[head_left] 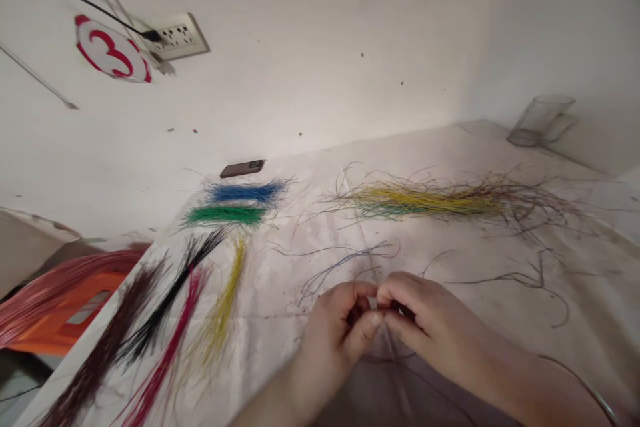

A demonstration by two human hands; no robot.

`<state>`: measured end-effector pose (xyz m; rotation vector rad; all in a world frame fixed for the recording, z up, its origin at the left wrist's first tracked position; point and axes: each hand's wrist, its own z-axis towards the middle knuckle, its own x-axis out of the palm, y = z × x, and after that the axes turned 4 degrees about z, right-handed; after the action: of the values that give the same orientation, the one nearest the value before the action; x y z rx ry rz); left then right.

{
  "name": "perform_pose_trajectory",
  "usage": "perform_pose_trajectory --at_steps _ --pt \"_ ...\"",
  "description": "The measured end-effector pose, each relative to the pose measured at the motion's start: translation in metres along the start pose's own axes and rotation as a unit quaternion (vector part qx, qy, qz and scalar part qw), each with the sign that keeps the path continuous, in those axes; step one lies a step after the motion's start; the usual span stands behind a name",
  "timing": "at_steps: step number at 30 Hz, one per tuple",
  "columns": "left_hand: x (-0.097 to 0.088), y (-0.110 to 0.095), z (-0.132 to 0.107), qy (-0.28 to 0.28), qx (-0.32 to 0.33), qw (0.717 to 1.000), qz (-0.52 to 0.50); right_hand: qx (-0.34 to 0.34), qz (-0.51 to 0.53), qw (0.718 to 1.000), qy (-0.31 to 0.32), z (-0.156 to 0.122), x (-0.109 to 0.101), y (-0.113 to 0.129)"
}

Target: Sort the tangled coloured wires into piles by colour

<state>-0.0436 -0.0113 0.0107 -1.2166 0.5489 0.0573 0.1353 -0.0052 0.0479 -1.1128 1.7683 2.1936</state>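
Note:
My left hand (343, 320) and my right hand (417, 310) meet at the fingertips, low in the middle of the head view. Both are closed in a pinch on a thin dark wire, most of it hidden by the fingers; faint strands show above and below them. Just beyond my left hand lie loose blue wires (337, 263) on the pale cloth. Off to the right of my right hand is a tangle of dark wires (520, 278). Farther back rests a long mixed bundle of yellow wires (430, 200), with green and brownish strands.
Sorted bundles lie at left: blue wires (247, 192), green wires (225, 215), black wires (175, 293), red wires (173, 347), yellow wires (227, 300) and brown wires (107, 347). A phone (243, 169) and a glass mug (540, 121) stand near the wall. An orange stool (60, 320) carries reddish strands.

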Motion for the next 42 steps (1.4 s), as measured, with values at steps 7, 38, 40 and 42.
perform_pose_trajectory --at_steps 7,38,40,42 --pt "-0.009 -0.006 0.004 -0.048 -0.062 0.997 -0.016 0.005 -0.032 0.999 0.002 -0.011 0.003 -0.004" --pt "-0.031 0.002 0.014 -0.29 -0.097 0.952 -0.021 -0.101 -0.262 0.959 0.035 -0.035 0.056 -0.04" --pt "-0.03 0.0 0.012 -0.254 -0.1 0.962 0.006 -0.116 -0.265 0.957 0.034 -0.034 0.056 -0.043" --pt "-0.028 0.0 0.011 -0.226 -0.102 0.969 0.024 -0.129 -0.251 0.959 0.039 -0.033 0.057 -0.046"
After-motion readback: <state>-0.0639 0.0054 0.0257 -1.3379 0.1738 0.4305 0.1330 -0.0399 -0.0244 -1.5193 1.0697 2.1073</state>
